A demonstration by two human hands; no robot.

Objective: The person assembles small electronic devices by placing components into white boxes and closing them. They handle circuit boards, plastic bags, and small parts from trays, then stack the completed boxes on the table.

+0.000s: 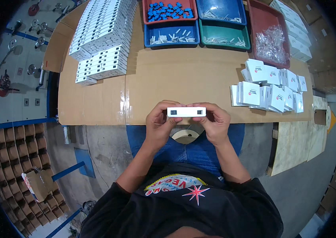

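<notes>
With twelve o'clock toward the far side of the surface, the white box sits at the centre, between the left grip and the right grip. Both grips are clamped on it. The left grip takes the end at nine o'clock, the right grip the end at three. Fingers reach along the box's twelve o'clock edge, their tips close together near its middle, while the thumbs press from the six o'clock side, one near each end. A narrow face points up, uncovered, with a dark opening near each end. The box is held level by the surface's near edge; whether it touches the cardboard I cannot tell.

Well apart, between ten and eleven o'clock, rises a tall stack of white boxes. Close to twelve stand a small red tray of blue parts and a blue tray of pale pieces. A green tray with slender pieces stands at one o'clock. Between one and two is a large red tray holding clear plastic pieces. White packets stand clustered between two and three o'clock.
</notes>
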